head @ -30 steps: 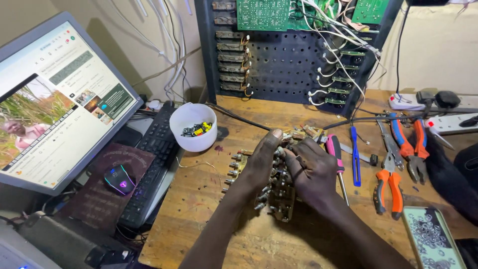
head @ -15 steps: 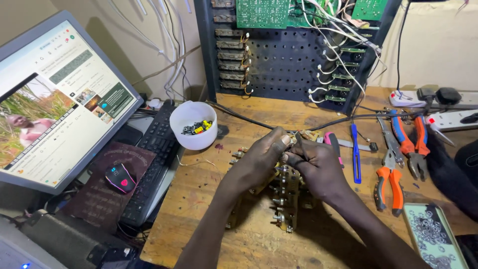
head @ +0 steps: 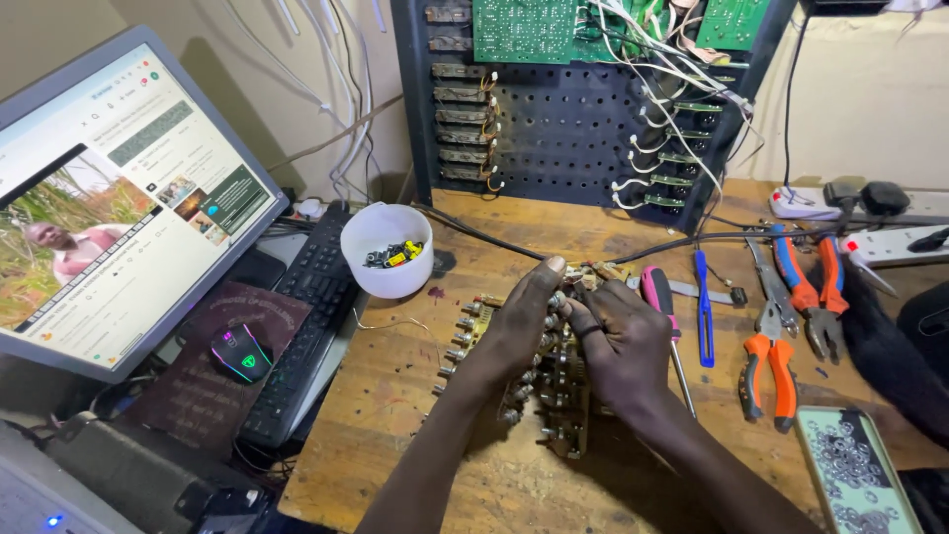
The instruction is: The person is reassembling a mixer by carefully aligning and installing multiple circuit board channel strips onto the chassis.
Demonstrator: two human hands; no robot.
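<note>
My left hand [head: 516, 326] and my right hand [head: 625, 346] both grip a brown circuit board with rows of metal potentiometer shafts [head: 554, 400], held on edge over the wooden workbench [head: 395, 396]. The left fingers curl over the board's top and left side; the right fingers press on its top right. More shafts of the board stick out at the left [head: 457, 341]. A pink-handled screwdriver [head: 660, 297] lies just right of my right hand.
A white cup of small parts [head: 386, 252] stands left of the board. Blue screwdriver [head: 703, 307], orange pliers [head: 769, 366], red-blue pliers [head: 806, 282] and a phone [head: 855, 475] lie right. A black amplifier chassis with green boards [head: 583, 99] stands behind. Monitor [head: 119, 198], keyboard [head: 297, 326], mouse [head: 240, 353] at left.
Both hands have shifted on the board and turned it slightly, so the lower end now points toward me. My right fingers moved up toward its top edge.
</note>
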